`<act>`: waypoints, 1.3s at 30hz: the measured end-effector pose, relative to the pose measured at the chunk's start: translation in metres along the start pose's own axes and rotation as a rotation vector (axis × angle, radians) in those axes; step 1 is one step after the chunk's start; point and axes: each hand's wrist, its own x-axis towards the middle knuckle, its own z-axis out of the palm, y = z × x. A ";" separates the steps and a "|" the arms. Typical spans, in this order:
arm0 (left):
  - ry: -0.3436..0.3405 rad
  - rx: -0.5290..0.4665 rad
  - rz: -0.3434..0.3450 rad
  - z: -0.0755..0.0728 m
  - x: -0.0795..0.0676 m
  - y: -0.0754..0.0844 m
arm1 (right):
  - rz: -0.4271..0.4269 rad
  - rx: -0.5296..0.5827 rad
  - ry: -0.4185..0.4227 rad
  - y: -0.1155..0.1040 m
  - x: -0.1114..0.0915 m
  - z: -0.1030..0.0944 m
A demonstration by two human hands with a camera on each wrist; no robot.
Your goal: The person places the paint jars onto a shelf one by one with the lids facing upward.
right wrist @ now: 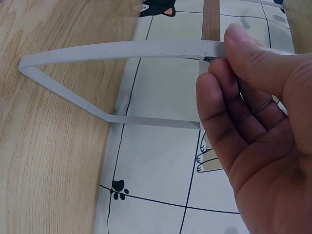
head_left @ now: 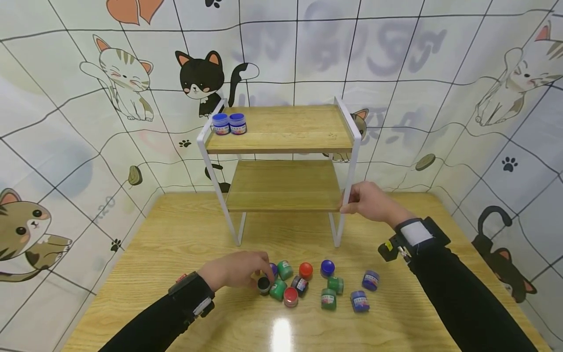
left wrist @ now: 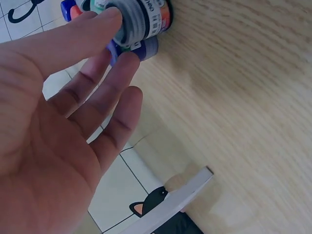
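My left hand (head_left: 239, 270) is low over the table, thumb and forefinger at either side of a small black-lidded paint jar (head_left: 264, 285). In the left wrist view, the thumb lies against that jar (left wrist: 141, 22), and a purple-blue jar (left wrist: 146, 48) shows behind the fingertips. My right hand (head_left: 371, 201) pinches the white frame of a two-tier shelf (head_left: 281, 183) by its right leg, level with the lower board. Close up in the right wrist view, thumb and fingers grip the white bar (right wrist: 146, 48).
Right of the left hand lie several jars, among them a red one (head_left: 291, 297), a green one (head_left: 328, 298) and a blue one (head_left: 359, 301). Two blue jars (head_left: 229, 124) stand at the upper board's left end. A cat-patterned wall covering (head_left: 281, 58) surrounds the table.
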 end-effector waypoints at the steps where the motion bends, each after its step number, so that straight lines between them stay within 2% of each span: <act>1: 0.001 0.003 -0.001 0.001 0.000 0.000 | 0.004 -0.001 0.001 0.000 0.000 0.000; 19: 0.079 0.129 0.028 0.010 0.004 0.000 | 0.014 0.009 0.003 0.000 0.000 0.002; 24: 0.069 0.146 -0.010 0.010 0.006 0.000 | 0.001 0.014 0.014 0.001 0.000 0.001; 29: 0.059 0.187 -0.003 0.009 0.008 -0.002 | 0.007 0.017 0.014 0.001 -0.001 -0.001; 39: 0.050 0.127 0.020 0.010 0.005 -0.006 | 0.024 0.031 -0.003 0.001 0.001 0.000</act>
